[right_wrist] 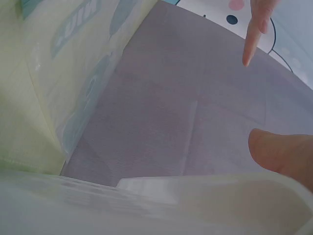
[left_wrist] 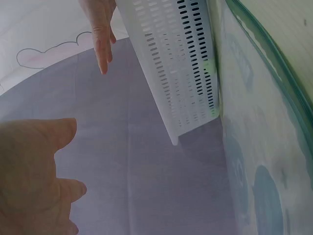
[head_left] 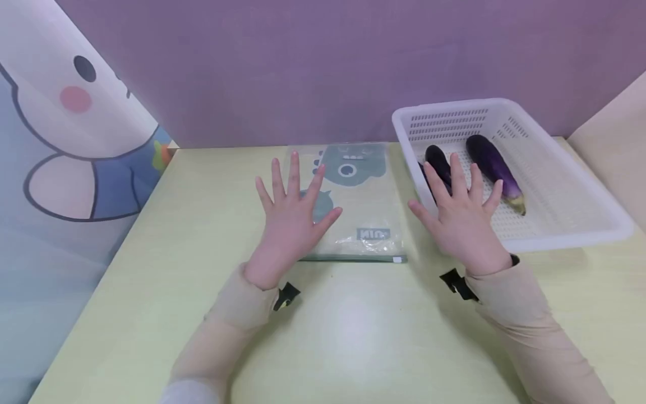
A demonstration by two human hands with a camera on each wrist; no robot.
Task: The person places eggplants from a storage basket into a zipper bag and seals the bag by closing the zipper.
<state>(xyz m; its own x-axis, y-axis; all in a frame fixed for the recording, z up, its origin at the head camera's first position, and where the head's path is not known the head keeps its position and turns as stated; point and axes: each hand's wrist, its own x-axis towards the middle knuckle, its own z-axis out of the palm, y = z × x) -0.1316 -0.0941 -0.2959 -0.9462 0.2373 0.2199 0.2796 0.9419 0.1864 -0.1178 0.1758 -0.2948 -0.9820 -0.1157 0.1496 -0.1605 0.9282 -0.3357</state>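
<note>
Both hands are held out with fingers spread, palms down, and neither grips anything. My left hand (head_left: 290,224) hovers by the left edge of a clear zip bag (head_left: 348,219) printed with blue-green cartoon shapes, its slider along the near edge. Over the near left corner of a white slotted plastic basket (head_left: 560,241) is my right hand (head_left: 464,224). Inside that basket lies a purple eggplant (head_left: 494,168), with another dark eggplant (head_left: 438,160) partly hidden behind the right fingers. In the left wrist view the basket's side (left_wrist: 171,63) and the bag (left_wrist: 249,132) show beyond the hand.
The pale yellow-green table (head_left: 353,331) meets a purple backdrop (head_left: 303,73) at the back. A cartoon-printed cloth (head_left: 111,185) hangs at the left, and a pale wall (head_left: 615,134) stands at the right, beside the basket.
</note>
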